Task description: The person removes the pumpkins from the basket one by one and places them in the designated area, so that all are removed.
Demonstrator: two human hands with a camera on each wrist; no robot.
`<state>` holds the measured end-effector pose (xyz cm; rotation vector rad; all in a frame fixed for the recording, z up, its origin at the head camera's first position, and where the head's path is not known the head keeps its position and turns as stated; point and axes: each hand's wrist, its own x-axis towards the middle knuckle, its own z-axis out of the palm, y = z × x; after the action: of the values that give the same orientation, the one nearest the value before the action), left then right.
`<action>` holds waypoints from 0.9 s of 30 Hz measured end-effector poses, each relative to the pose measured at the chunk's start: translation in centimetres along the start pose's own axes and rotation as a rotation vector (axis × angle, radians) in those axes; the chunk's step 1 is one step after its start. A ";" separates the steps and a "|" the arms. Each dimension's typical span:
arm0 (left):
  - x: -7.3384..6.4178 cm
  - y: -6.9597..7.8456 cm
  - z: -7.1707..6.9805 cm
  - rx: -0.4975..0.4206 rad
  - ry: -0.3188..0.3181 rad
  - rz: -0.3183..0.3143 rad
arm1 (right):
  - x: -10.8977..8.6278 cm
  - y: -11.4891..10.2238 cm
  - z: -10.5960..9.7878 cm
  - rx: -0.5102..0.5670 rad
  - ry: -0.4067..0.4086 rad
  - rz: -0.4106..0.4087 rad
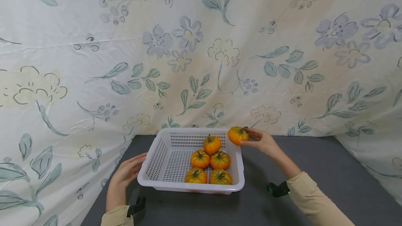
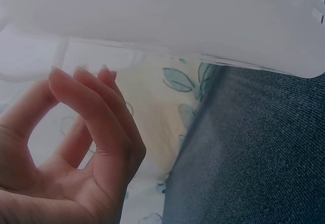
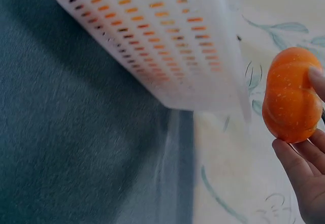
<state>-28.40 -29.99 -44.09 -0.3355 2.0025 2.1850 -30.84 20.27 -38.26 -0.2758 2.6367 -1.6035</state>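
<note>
A white perforated plastic basket (image 1: pixel 176 152) sits on the dark table, with several small orange pumpkins (image 1: pixel 200 158) in its middle and right side. At the back right corner, my right hand (image 1: pixel 262 144) holds another small pumpkin (image 1: pixel 238 135) between thumb and fingers, at about rim height. In the right wrist view this pumpkin (image 3: pixel 292 94) is apart from the basket wall (image 3: pixel 152 41). My left hand (image 1: pixel 128 170) is at the basket's left rim, its fingers loosely bent. The left wrist view shows the fingertips (image 2: pixel 63 82) by the rim; whether they touch it is unclear.
A dark grey table (image 1: pixel 301 159) extends on both sides of the basket and in front of it. Pale floral cloth (image 1: pixel 194 62) hangs behind the table and along its sides. Each wrist wears a black device (image 1: pixel 277 189).
</note>
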 end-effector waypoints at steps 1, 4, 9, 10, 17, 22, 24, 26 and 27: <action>0.0 0.0 0.0 0.002 0.002 -0.001 | 0.0 0.2 -0.1 -0.004 0.010 0.003; 0.1 0.0 0.0 -0.001 0.004 -0.006 | 0.1 0.9 -0.4 -0.013 0.040 0.015; 0.3 0.0 0.0 -0.012 0.003 -0.013 | 0.1 2.0 -0.9 -0.026 0.084 0.042; 0.4 0.1 0.0 -0.014 0.002 -0.015 | 0.1 2.2 -1.0 -0.024 0.092 0.044; 0.4 0.0 -0.1 -0.029 0.005 -0.018 | 0.2 4.1 -1.3 -0.012 0.121 0.094; 0.3 0.0 -0.1 -0.032 0.004 -0.017 | 0.1 5.5 -1.2 -0.050 0.131 0.121; 0.3 0.0 -0.1 -0.036 0.003 -0.018 | 0.1 6.0 -1.1 -0.063 0.140 0.119; 0.3 0.0 -0.1 -0.032 0.003 -0.019 | 0.1 6.5 -1.0 -0.079 0.151 0.114; 0.3 0.0 -0.1 -0.031 0.006 -0.020 | 0.1 6.7 -0.9 -0.087 0.154 0.110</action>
<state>-28.65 -30.11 -44.22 -0.3654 1.9616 2.2079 -31.91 24.10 -43.77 -0.0096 2.7839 -1.5372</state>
